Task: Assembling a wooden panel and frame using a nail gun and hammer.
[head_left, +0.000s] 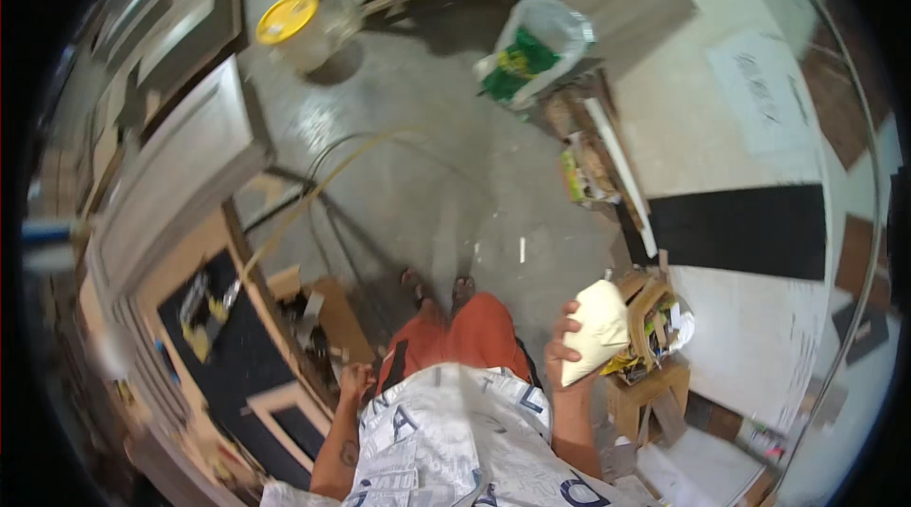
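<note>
In my raised right hand (562, 355) is a pale yellow, pouch-like packet (596, 331). My fingers wrap round its left side, and its lower end narrows to a point. The packet's contents cannot be made out. My left hand (356, 381) hangs low beside my thigh with its fingers curled in, and nothing shows in it. Close to the right hand is a wooden tool box (648, 312) holding small items, on a wooden stand (655, 393).
A hose (323, 186) crosses the floor. A yellow-lidded bucket (288, 18) and a white-and-green sack (531, 56) stand farther off. To the left, wooden frames surround a black panel (228, 346). A large white board (731, 127) with a black strip (740, 232) is at right.
</note>
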